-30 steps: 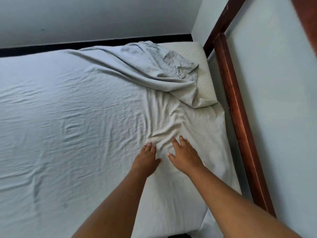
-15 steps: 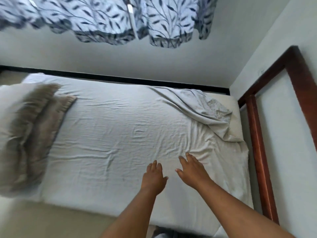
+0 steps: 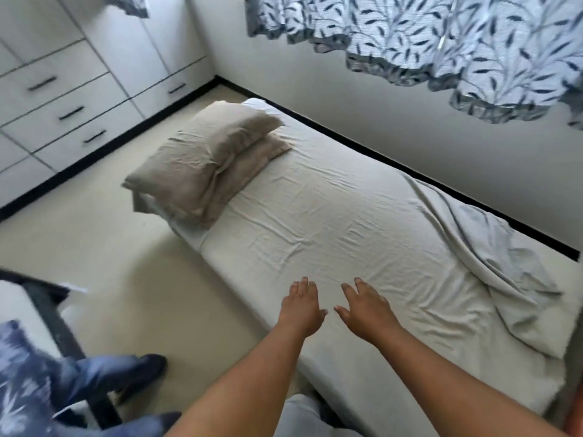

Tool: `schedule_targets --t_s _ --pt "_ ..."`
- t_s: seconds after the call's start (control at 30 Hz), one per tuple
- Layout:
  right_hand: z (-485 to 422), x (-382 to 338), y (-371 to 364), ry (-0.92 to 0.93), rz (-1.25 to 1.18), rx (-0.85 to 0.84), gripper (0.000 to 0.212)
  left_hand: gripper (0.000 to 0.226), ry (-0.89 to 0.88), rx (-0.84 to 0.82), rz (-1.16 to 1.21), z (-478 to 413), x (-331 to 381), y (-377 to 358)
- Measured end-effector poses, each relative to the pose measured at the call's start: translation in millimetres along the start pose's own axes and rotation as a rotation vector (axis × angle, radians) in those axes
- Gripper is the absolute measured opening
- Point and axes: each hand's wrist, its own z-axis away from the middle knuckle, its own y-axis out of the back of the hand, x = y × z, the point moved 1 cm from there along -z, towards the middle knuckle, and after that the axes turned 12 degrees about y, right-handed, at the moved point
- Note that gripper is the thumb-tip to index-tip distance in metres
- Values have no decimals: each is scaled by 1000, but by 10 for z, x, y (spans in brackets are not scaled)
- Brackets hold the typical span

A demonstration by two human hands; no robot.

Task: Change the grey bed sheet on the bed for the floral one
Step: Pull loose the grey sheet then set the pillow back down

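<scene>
Across the bed (image 3: 189, 235) lies the grey sheet (image 3: 331, 222), creased all over and hanging down the near side. At the right-hand end its far corner is pulled loose and folded back on itself in a rumpled heap (image 3: 504, 263); the rest lies flat.

Over the sheet, close to the near edge of the bed, are both hands, palms down and side by side with a small gap between them. The left hand (image 3: 301, 305) has its fingers straight and close together, the thumb out towards the other hand. The right hand (image 3: 366, 305) has its fingers straight and slightly spread. Neither hand grasps anything; whether the palms press on the sheet or are just above it I cannot tell.

At the far left end of the bed two beige pillows are stacked, the upper pillow (image 3: 202, 159) lying partly over the lower pillow (image 3: 252, 165) and reaching past the near edge.

Beyond the bed a pale wall (image 3: 410, 121) runs along its far side, with a leaf-patterned curtain (image 3: 441, 36) hanging above. White drawers (image 3: 63, 99) with dark handles stand at the upper left, across the cream floor (image 3: 126, 263). At the lower left a blue patterned cloth (image 3: 19, 373) lies blurred, too unclear to say whether it is the floral sheet.
</scene>
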Motion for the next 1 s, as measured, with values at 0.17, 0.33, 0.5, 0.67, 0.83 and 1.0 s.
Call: schedule_targets --t_s 0.17,0.33,0.5,0.67,0.83,1.0 --pt "-149 -282 121 107 46 26 69 79 92 55 60 122 -277 127" --pt "-338 -519 295 186 48 74 69 78 175 105 127 98 -563 319" --pt "-585 -673 444 212 61 95 71 78 237 133 196 -21 -743 474" --pt "-945 -940 534 244 51 106 72 78 247 142 203 -216 -977 615" --pt "-1454 -1323 579 249 67 83 72 77 263 142 243 -623 -1411 806" --pt "-2221 -1804 653 222 109 50 70 76 261 130 260 -1324 -2052 1071"
